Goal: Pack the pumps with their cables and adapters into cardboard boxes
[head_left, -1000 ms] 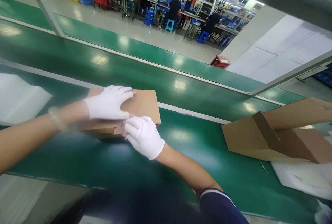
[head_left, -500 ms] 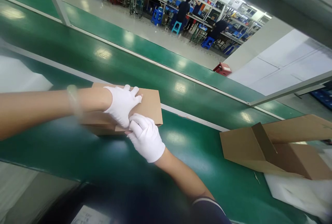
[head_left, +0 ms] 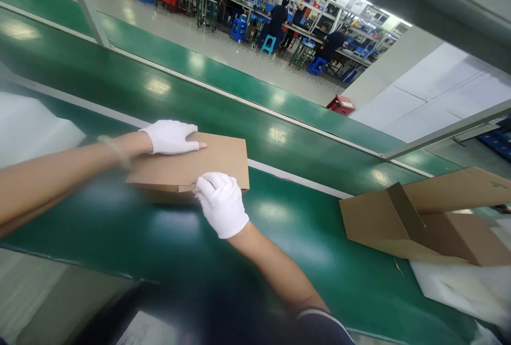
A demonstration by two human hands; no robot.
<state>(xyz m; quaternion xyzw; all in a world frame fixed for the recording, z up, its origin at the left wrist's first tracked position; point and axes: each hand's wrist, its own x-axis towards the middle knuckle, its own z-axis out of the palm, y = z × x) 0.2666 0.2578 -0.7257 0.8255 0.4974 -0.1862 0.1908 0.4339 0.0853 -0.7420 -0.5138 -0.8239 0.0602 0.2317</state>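
Observation:
A closed brown cardboard box (head_left: pixel 191 166) lies on the green work surface in front of me. My left hand (head_left: pixel 171 137), in a white glove with a bare thumb tip, rests on the far left part of its lid, fingers stretched out and thumb apart. At the box's front edge my right hand (head_left: pixel 221 201), also white-gloved, is closed with its fingertips pinched on the small cardboard front flap (head_left: pixel 186 188). The fingertips themselves are partly hidden.
An open cardboard box (head_left: pixel 375 220) stands at the right, beside white foam sheeting (head_left: pixel 459 292). More white sheeting (head_left: pixel 35 126) lies at the left. Metal frame posts (head_left: pixel 85 7) rise beyond the green surface (head_left: pixel 279 260). Several people sit at benches (head_left: pixel 275 17) far behind.
My left hand has moved from the front edge and middle of the lid back to its far left side. My right hand stays at the front flap, shifted slightly left.

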